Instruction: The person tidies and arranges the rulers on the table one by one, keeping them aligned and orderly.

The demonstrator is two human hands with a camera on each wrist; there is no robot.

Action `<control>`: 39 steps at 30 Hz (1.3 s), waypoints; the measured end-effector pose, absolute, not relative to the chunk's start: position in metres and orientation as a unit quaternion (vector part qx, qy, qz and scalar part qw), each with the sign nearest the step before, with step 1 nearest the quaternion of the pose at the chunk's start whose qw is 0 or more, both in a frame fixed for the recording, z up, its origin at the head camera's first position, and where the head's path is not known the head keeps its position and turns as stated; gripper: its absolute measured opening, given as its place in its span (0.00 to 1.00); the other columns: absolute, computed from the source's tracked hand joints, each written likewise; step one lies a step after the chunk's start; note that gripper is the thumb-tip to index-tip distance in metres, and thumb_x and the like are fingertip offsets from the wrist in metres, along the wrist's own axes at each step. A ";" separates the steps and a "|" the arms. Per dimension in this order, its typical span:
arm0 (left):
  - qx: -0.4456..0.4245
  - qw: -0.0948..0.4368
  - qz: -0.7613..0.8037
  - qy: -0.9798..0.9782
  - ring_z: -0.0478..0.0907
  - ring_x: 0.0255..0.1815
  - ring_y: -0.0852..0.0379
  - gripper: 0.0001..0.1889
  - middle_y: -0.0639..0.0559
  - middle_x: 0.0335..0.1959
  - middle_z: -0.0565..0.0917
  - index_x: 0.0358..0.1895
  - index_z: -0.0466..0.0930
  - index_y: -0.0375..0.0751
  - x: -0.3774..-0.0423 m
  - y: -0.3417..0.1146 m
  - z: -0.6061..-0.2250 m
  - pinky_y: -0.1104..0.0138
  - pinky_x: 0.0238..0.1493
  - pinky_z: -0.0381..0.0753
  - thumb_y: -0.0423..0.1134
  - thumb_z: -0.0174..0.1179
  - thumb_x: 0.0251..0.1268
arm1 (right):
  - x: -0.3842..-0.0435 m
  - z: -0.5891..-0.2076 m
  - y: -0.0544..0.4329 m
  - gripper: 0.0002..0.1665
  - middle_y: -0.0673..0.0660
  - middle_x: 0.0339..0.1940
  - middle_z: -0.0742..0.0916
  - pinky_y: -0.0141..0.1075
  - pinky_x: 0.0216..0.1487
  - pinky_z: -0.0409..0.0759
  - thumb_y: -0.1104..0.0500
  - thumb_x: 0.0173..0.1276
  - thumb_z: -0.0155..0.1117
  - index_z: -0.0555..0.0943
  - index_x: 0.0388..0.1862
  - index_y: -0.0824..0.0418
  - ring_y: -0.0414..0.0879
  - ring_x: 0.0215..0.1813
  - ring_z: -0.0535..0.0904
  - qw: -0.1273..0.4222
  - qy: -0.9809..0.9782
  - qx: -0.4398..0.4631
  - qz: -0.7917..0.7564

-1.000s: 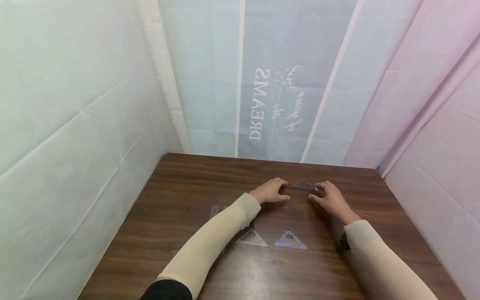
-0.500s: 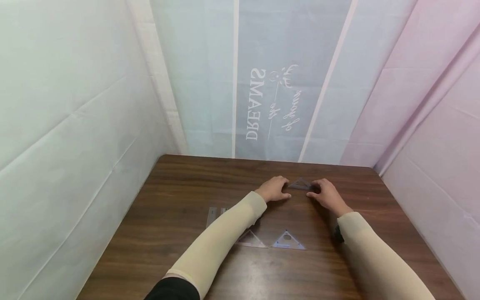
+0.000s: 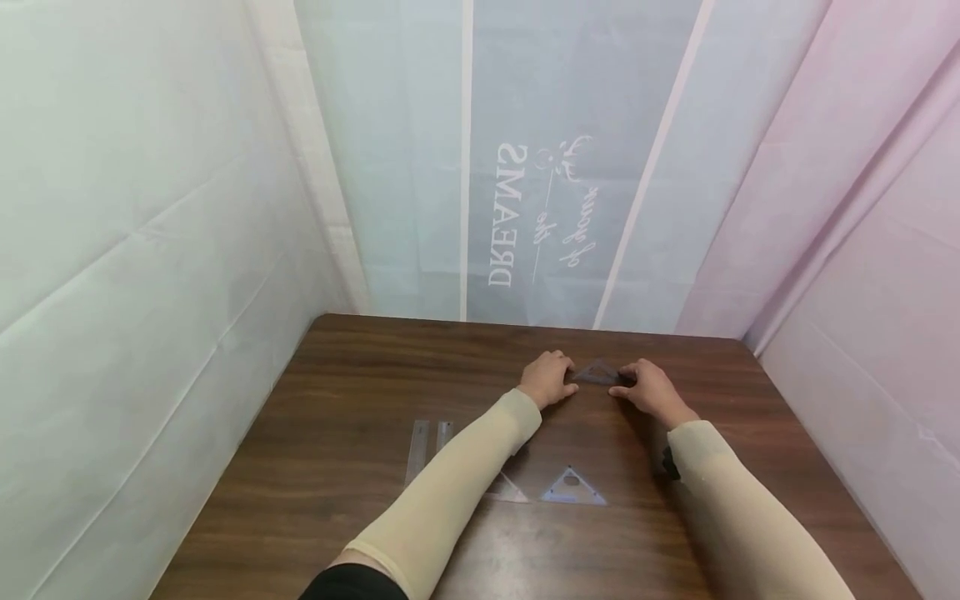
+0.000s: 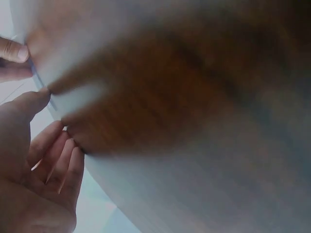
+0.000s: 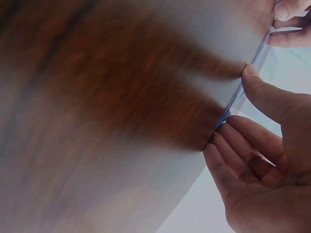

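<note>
A clear triangular set square [image 3: 592,380] lies flat near the far side of the table [image 3: 375,367]. My left hand [image 3: 543,377] is at its left corner, fingertips down on the wood and thumb apart. At the right corner my right hand [image 3: 651,390] touches it with spread fingers and thumb. In the right wrist view the square's bluish edge [image 5: 232,108] runs from my right fingertips past the thumb, towards the left hand [image 5: 291,24]. Nearer to me lie a blue-edged set square [image 3: 572,492] and a pinkish set square [image 3: 512,492], the latter partly under my left sleeve.
Two clear rulers [image 3: 417,450] lie to the left, side by side, partly covered by the left sleeve [image 3: 442,500]. A printed cloth [image 3: 555,208] hangs behind the far table edge, with pale sheets on both sides.
My left hand has moved a little right, closer to the far set square. The right hand has drawn slightly left. The view has shifted slightly, and more of the rulers shows.
</note>
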State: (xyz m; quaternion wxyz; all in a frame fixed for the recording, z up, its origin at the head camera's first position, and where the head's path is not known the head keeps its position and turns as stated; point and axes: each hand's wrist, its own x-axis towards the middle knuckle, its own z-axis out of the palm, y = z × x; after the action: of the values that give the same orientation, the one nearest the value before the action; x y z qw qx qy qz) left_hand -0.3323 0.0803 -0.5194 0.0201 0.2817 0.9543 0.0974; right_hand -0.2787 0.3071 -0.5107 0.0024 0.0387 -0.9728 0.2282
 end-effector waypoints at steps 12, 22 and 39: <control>0.256 0.005 0.077 0.964 0.78 0.63 0.62 0.22 0.63 0.62 0.82 0.68 0.84 0.61 -0.325 0.092 -0.525 0.66 0.57 0.84 0.61 0.64 0.77 | -0.278 -0.512 0.305 0.29 0.76 0.56 0.84 0.65 0.62 0.78 0.57 0.72 0.77 0.83 0.60 0.79 0.73 0.60 0.80 -0.006 -0.973 0.009 0.230; 0.253 -0.001 0.059 0.966 0.80 0.59 0.63 0.20 0.63 0.56 0.84 0.64 0.87 0.64 -0.329 0.095 -0.524 0.66 0.56 0.84 0.62 0.67 0.74 | -0.278 -0.514 0.301 0.28 0.73 0.52 0.82 0.65 0.61 0.78 0.57 0.72 0.77 0.84 0.58 0.79 0.71 0.57 0.80 0.003 -0.976 0.001 0.220; 0.238 -0.004 0.049 0.970 0.81 0.59 0.61 0.20 0.62 0.59 0.85 0.63 0.88 0.63 -0.327 0.094 -0.515 0.65 0.56 0.84 0.61 0.67 0.74 | -0.281 -0.512 0.293 0.18 0.71 0.51 0.87 0.61 0.55 0.82 0.60 0.74 0.75 0.88 0.54 0.74 0.65 0.52 0.84 0.010 -0.975 0.002 0.220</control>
State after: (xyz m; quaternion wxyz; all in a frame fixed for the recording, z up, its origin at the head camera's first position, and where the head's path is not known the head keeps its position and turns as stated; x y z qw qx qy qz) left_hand -0.3268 0.0942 -0.5145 -0.0036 0.2384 0.9699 0.0488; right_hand -0.2807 0.2929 -0.5115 0.0099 0.0019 -0.9754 0.2202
